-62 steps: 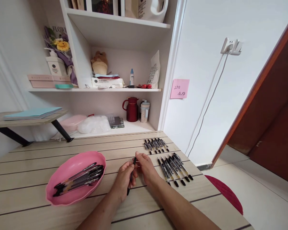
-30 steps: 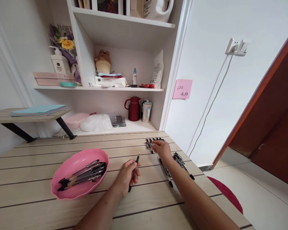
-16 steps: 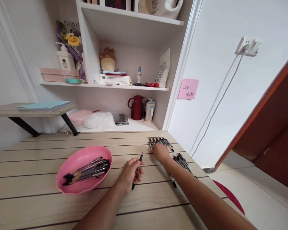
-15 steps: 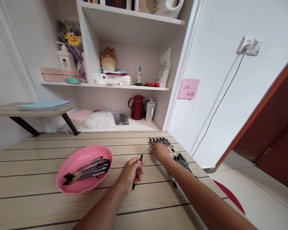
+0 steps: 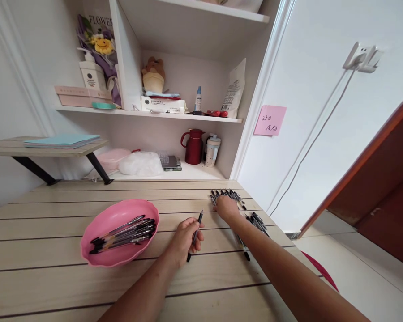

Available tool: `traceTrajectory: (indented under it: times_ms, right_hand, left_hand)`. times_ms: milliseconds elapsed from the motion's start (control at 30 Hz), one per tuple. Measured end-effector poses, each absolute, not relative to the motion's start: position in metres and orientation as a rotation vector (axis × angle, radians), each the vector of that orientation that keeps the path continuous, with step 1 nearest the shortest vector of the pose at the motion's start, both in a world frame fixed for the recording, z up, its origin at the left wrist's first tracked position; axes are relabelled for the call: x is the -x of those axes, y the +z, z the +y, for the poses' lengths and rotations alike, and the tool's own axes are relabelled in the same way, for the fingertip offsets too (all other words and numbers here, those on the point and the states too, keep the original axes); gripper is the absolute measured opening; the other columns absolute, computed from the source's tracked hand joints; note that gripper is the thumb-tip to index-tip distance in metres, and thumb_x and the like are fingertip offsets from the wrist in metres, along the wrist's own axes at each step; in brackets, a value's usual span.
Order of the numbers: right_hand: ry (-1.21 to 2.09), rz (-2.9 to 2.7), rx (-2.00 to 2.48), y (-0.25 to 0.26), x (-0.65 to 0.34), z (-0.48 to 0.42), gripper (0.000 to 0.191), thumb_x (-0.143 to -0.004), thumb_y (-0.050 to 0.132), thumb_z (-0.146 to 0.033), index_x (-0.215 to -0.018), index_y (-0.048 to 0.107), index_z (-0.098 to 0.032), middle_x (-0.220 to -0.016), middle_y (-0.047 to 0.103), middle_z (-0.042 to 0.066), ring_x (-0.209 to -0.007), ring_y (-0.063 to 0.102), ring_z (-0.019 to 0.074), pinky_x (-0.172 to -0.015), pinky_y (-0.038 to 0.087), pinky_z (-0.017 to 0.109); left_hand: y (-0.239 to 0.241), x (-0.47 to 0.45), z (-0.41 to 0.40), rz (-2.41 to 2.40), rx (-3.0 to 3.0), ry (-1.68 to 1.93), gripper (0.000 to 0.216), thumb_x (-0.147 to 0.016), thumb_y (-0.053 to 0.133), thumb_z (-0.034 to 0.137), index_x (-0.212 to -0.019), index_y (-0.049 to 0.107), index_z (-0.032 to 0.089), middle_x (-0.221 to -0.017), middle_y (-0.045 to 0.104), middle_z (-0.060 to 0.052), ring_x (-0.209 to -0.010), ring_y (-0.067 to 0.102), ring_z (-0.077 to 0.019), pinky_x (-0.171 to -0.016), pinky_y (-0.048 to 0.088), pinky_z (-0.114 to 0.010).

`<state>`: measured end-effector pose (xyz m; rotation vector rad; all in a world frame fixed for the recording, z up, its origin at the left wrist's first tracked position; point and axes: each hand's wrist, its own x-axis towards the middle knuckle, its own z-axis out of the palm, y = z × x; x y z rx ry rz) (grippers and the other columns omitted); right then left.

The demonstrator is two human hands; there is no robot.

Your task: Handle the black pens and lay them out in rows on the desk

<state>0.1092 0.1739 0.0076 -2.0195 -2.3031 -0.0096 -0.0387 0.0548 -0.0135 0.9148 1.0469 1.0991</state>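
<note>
My left hand (image 5: 184, 239) is closed around a black pen (image 5: 200, 217), its bare writing tip pointing up and away from me. Further back on the table, my right hand (image 5: 227, 209) reaches down at the left part of a row of black-and-clear pens (image 5: 237, 197). Its fingers are curled and partly hidden, so what they grip cannot be made out. Beside my right forearm lies a second group of pens (image 5: 258, 221), partly covered by the arm. One more pen (image 5: 245, 251) lies closer to me, under the forearm's left edge.
Left of my hands, a pink bowl (image 5: 116, 211) with a wavy rim holds several pens (image 5: 127, 235). A small raised stand (image 5: 6, 145) carries blue paper (image 5: 62, 140). Behind the table, shelves hold a red jug (image 5: 194, 147) and a cup (image 5: 212, 152).
The camera view has shifted slightly. My left hand still holds the pen, and my right hand stays at the back row with hardly any movement.
</note>
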Motion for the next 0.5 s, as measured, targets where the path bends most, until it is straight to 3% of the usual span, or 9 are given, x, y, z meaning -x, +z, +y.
traceTrajectory:
  times_ms: [500]
  right_hand:
    - [-0.081,-2.303,1.994,0.004,-0.1111,0.1686,0.021,-0.076,0.052,-0.024,-0.089,0.063,-0.013,-0.095,0.064,0.015,-0.09,0.059,0.0224,-0.074,0.041,0.028]
  left_hand:
    - [-0.0133,0.0385,0.0544,1.044,-0.903,1.107,0.025,-0.07,0.049,0.037,-0.082,0.051,0.016,-0.052,0.053,0.006,-0.03,0.042,-0.0038,-0.032,0.02,-0.015]
